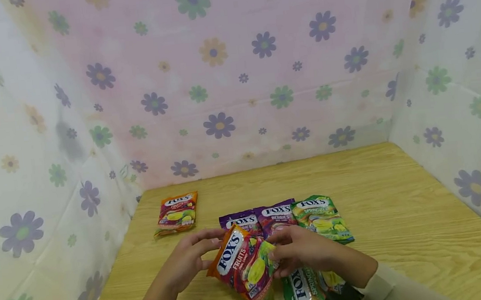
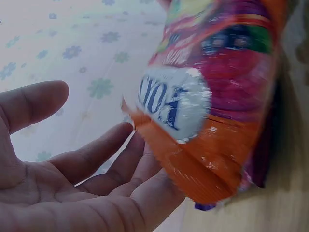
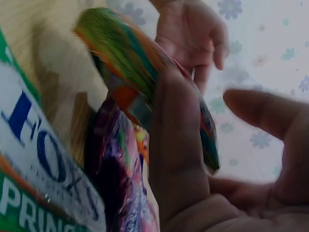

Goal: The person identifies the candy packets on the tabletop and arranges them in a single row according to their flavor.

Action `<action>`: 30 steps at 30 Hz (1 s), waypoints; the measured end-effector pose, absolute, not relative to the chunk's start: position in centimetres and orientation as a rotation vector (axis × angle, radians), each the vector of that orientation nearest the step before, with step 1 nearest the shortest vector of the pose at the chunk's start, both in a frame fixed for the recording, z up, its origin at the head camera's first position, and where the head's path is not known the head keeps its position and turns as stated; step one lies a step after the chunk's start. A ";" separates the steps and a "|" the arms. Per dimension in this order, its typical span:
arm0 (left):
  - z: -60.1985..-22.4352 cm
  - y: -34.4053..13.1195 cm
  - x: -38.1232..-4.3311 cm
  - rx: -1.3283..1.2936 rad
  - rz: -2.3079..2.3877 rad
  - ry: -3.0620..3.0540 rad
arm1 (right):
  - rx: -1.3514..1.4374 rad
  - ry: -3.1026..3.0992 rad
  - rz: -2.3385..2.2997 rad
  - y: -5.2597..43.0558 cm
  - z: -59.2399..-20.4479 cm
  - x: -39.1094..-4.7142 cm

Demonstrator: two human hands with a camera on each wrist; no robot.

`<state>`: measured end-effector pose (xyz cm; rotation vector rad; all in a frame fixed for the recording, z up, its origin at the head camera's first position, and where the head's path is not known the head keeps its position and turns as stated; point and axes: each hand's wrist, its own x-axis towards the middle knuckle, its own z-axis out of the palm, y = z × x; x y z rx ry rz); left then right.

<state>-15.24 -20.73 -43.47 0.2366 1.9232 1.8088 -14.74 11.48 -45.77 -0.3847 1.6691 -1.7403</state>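
Between the two hands a red and orange Fox's Fruits candy bag [image 1: 245, 265] hangs tilted, its front facing up. My right hand [image 1: 300, 250] holds its right side, with fingertips on the wrapper. In the right wrist view, a finger [image 3: 176, 145] crosses the bag's edge [image 3: 130, 63]. My left hand [image 1: 191, 253] is at the orange top end; in the left wrist view its thumb stands apart and its extended fingers [image 2: 149, 188] meet the crimped orange edge [image 2: 193, 164]. Below the right forearm lies a green Spring Tea bag [image 1: 299, 291], partly covered.
Two purple Berries bags [image 1: 275, 216] and a green Spring Tea bag [image 1: 323, 219] form a row behind the hands. Another Fruits bag [image 1: 178, 213] lies at the back left of the wooden table [image 1: 383, 189]. Flowered cloth walls [image 1: 237, 73] enclose the table.
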 end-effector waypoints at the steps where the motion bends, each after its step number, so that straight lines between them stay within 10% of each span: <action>1: -43.4 -20.6 -15.5 0.238 1.806 1.927 | -0.412 1.657 -1.719 11.5 -46.0 -14.9; 30: -45.2 -19.4 -19.4 0.250 1.918 1.731 | -0.429 1.516 -2.032 12.3 -44.1 -17.4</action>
